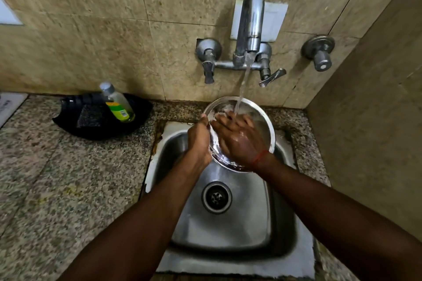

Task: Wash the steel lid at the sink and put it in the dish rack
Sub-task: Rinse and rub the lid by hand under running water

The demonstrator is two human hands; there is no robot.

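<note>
Steel lid point(262, 121), round, shiny, wet

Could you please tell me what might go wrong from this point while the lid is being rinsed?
The wet steel lid is gripped only at its rim by the left hand, so it might slip into the sink. Water from the tap hitting the tilted lid may splash the counter.
</note>
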